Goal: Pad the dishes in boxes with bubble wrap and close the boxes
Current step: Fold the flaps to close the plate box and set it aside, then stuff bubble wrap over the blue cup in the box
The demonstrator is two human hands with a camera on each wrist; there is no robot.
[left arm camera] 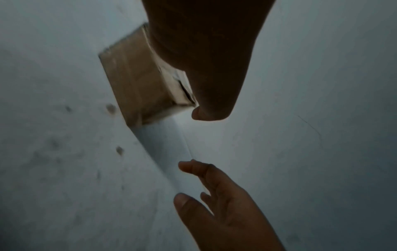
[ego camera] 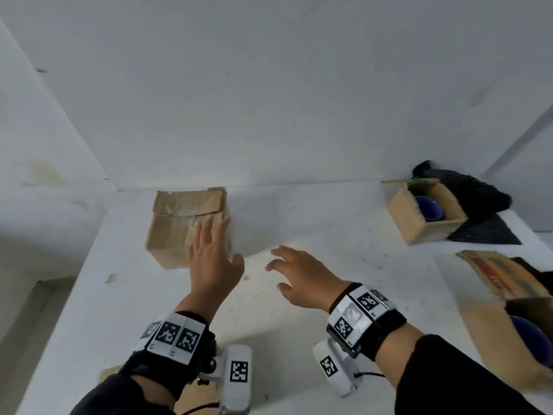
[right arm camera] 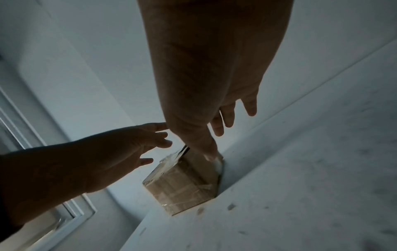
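A closed, taped cardboard box (ego camera: pixel 173 229) stands at the back left of the white table (ego camera: pixel 329 223), against the wall. My left hand (ego camera: pixel 214 250) is open with fingers spread just in front of the box's near right corner; whether it touches I cannot tell. To its right, my right hand (ego camera: pixel 287 271) hovers open over bare table, holding nothing. The left wrist view has the box (left arm camera: pixel 137 84) beside my left palm (left arm camera: pixel 206 59). The right wrist view shows the box (right arm camera: pixel 184 183) below both hands. No bubble wrap is in view.
An open box (ego camera: pixel 416 223) holding a blue bowl (ego camera: pixel 429 208) sits at the back right beside a black cloth (ego camera: pixel 478 193). Another open box (ego camera: pixel 490 322) with a blue bowl (ego camera: pixel 529 333) is at the right edge. The table's left edge (ego camera: pixel 74 280) drops off near the closed box.
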